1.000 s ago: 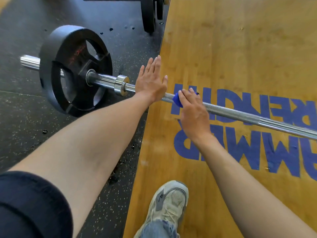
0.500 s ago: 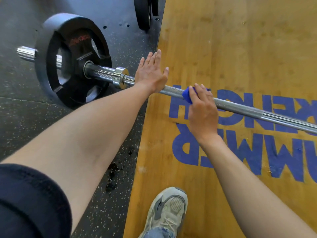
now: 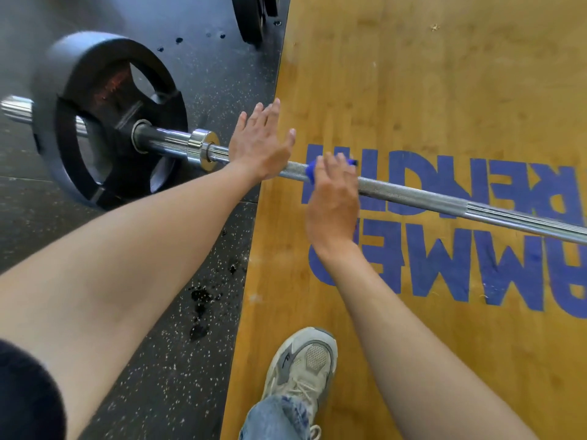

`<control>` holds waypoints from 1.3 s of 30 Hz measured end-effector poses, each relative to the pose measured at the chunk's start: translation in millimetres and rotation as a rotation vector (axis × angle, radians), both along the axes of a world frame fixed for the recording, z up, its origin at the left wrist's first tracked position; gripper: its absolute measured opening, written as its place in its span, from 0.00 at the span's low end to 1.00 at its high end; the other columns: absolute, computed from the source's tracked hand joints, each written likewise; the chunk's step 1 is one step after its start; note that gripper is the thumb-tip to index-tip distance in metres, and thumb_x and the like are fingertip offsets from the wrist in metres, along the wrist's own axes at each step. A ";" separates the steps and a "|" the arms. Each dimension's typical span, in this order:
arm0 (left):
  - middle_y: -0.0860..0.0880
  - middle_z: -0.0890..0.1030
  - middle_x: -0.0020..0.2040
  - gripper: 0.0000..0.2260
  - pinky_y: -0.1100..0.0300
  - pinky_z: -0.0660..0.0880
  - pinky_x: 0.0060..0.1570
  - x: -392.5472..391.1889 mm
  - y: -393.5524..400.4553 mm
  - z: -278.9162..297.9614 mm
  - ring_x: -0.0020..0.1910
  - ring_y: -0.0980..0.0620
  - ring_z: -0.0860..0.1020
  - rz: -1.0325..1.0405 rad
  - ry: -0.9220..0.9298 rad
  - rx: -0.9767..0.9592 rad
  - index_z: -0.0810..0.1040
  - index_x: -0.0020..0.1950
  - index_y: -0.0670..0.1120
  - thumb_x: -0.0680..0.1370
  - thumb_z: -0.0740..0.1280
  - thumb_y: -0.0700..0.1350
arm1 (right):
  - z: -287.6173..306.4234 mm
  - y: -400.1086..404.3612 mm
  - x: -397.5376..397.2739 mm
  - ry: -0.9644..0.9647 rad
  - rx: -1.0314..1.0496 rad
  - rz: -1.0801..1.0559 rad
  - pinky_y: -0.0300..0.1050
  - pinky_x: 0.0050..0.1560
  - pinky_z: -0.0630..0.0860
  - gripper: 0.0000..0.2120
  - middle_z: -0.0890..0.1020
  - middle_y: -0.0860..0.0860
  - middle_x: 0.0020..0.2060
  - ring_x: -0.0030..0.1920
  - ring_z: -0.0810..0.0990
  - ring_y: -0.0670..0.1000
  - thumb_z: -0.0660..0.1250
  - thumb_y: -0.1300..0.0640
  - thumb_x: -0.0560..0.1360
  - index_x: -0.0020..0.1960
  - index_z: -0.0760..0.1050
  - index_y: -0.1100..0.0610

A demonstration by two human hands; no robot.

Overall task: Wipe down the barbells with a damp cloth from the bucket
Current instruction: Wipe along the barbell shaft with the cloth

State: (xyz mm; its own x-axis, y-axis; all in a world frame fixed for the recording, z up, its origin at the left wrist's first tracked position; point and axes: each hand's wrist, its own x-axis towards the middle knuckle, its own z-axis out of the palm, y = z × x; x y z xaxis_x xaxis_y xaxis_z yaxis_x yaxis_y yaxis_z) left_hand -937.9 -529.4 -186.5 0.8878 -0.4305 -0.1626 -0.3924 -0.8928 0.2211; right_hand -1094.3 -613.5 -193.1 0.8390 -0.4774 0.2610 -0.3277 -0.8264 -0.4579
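1. Nearest: a beige mesh sneaker (image 3: 301, 366) with laces and a blue denim cuff, standing on the wooden platform (image 3: 444, 74). The platform is smooth yellow boards with big blue painted letters.
2. Left of the platform lies black speckled rubber floor (image 3: 178, 360), with a few dark wet spots near the platform edge.
3. Right hand (image 3: 333, 198) lies over the barbell (image 3: 413, 193), fingers curled round a blue cloth (image 3: 311, 169) and pressing it onto the knurled steel shaft. Only bits of cloth show at the fingertips and at the hand's left side.
4. Left hand (image 3: 260, 144) is flat and wide open, fingers straight and close together, heel of the palm resting on the shaft just left of the cloth. It holds nothing.
5. The barbell runs left to right across the floor and platform: knurled grey middle, smooth further right, shiny chrome collar and sleeve on the left.
6. A round black weight plate (image 3: 95, 122) with cut-out grip holes sits on the sleeve, over the rubber.
7. Farthest: another dark plate (image 3: 251, 17) at the top edge, partly cut off.
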 end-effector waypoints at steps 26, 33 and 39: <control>0.49 0.64 0.81 0.29 0.45 0.48 0.81 -145.5 86.3 -5.3 0.81 0.49 0.57 0.062 -0.184 -0.029 0.62 0.81 0.50 0.82 0.46 0.59 | 6.6 28.1 -146.7 0.077 0.070 -0.075 0.58 0.75 0.67 0.25 0.76 0.57 0.70 0.74 0.70 0.59 0.67 0.74 0.75 0.71 0.75 0.62; 0.47 0.70 0.77 0.26 0.43 0.54 0.79 -187.7 105.4 -9.3 0.79 0.47 0.64 0.092 -0.284 -0.089 0.70 0.77 0.48 0.82 0.50 0.54 | 13.0 81.9 -151.6 0.088 0.057 0.157 0.56 0.76 0.65 0.28 0.77 0.58 0.69 0.73 0.71 0.60 0.70 0.75 0.72 0.71 0.74 0.63; 0.47 0.70 0.77 0.25 0.42 0.54 0.79 -222.5 122.6 -10.1 0.79 0.47 0.64 0.090 -0.318 -0.097 0.70 0.78 0.48 0.83 0.51 0.52 | 11.8 89.7 -190.6 0.097 0.121 -0.195 0.54 0.77 0.62 0.25 0.76 0.58 0.70 0.74 0.69 0.59 0.66 0.75 0.74 0.70 0.75 0.64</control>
State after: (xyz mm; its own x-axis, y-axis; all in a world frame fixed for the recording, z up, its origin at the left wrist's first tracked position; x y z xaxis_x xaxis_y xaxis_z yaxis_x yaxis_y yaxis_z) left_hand -1160.4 -406.7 -196.5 0.9225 -0.3483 0.1664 -0.3762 -0.9078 0.1854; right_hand -1284.8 -523.9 -181.3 0.7466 -0.6552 0.1152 -0.5224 -0.6846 -0.5084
